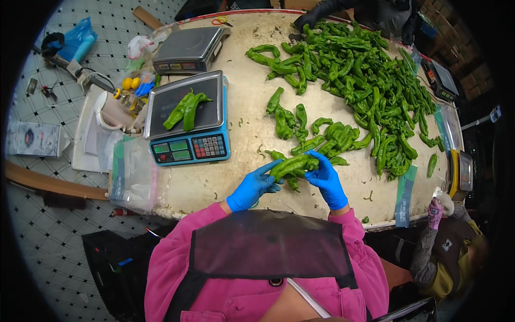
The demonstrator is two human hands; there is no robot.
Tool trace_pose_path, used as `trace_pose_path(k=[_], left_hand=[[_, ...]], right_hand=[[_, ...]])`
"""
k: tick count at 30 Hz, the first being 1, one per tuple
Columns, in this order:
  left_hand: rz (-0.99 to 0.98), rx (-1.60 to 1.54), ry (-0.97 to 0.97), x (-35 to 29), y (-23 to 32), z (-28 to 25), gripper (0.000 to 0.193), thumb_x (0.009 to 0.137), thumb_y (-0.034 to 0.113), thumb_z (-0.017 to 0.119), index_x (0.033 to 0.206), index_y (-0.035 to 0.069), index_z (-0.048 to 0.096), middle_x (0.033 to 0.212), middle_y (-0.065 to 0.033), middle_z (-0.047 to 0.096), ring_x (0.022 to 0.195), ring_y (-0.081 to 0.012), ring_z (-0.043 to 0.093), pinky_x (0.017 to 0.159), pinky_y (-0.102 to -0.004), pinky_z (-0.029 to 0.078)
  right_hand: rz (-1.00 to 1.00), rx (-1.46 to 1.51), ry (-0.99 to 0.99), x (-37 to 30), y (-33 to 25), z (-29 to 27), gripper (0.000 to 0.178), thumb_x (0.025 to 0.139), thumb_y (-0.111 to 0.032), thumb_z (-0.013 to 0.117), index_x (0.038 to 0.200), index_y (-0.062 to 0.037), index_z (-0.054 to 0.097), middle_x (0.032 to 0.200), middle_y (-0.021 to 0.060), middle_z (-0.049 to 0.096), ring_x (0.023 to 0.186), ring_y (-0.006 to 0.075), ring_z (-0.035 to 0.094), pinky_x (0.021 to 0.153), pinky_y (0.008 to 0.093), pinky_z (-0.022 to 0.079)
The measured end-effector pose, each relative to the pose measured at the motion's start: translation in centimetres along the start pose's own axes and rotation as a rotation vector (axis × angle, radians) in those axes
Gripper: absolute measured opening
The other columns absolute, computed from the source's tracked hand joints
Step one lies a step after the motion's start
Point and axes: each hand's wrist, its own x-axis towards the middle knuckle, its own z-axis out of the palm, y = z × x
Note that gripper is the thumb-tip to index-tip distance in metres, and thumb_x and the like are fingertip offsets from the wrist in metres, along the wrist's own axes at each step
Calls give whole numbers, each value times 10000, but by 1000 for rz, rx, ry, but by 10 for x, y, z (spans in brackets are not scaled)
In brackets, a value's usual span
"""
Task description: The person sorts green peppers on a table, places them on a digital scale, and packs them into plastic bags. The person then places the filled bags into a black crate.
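Observation:
In blue gloves, my two hands hold long green peppers (291,166) above the near part of the table. My left hand (251,189) grips the left end, with the thumb on top and fingers underneath. At the other end, my right hand (328,181) pinches with thumb and fingers. Just beyond lies a small group of green peppers (333,137). To the left stands a blue scale (215,129) with two green peppers (188,110) on its metal pan. How many peppers my hands hold is partly hidden by the fingers.
A large pepper heap (365,80) covers the table's right side. Another scale (189,49) stands at the far left, near scissors (221,21). Plastic bags (134,180) hang over the left edge. A person's dark glove (306,20) reaches the heap; another person's patterned glove (435,212) is at right.

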Motion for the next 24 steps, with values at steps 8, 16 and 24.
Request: trace_pose_path(k=[8,16,24], left_hand=[[-179,-188,-39,9,-27,-22,478,1013,460,433,1207,37,544,927,-156,672,721,-173,633,658,-273,484],[-318,-153,-82,10,-18,-18,661,1007,568,324,1249,3,566,854,-132,670,659,-164,613,593,-235,452],[-383,-259,-111,19,-23,-27,568,1011,470,369,1230,-10,577,918,-154,683,671,-179,616,633,-250,475]], right_hand=[[106,-180,121,10,27,-27,309,967,-287,568,1124,-24,613,768,29,594,623,98,542,594,230,447],[154,-146,230,18,38,-26,352,991,-354,513,928,-41,660,600,1,502,480,92,457,459,233,389],[249,-65,291,23,40,-20,345,984,-356,520,914,-46,657,585,-6,478,449,92,424,420,243,371]])
